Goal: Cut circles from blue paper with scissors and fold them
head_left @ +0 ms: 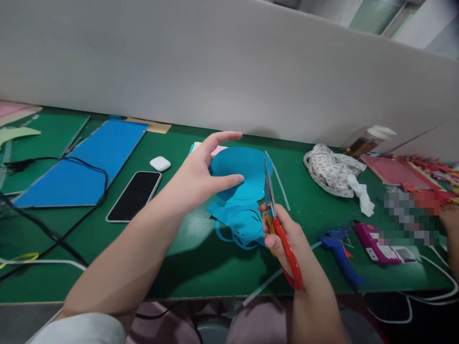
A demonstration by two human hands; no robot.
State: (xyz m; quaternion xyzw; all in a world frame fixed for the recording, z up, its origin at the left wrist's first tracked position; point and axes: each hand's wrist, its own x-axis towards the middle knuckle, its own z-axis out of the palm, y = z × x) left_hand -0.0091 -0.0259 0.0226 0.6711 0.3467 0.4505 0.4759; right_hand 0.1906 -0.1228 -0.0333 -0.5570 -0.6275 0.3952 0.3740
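A rounded sheet of blue paper (238, 165) is pinched in my left hand (204, 174). The thumb lies across its face and the index finger is lifted off the far edge; my other fingers are hidden behind. In my right hand (287, 234) is a pair of scissors (270, 191) with red and yellow handles, blades pointing up along the paper's right edge. Whether the blades touch the paper, I cannot tell. Under the sheet lies a tangle of cut blue paper strips (244, 224).
Left of my arm are a phone (134, 196), a white case (160, 164), a blue board (89, 162) and black cables. On the right are a patterned cloth pouch (328, 169), a blue glue gun (340, 255), a purple box (376, 243) and another person's hand (450, 222). A pale wall stands behind the green table.
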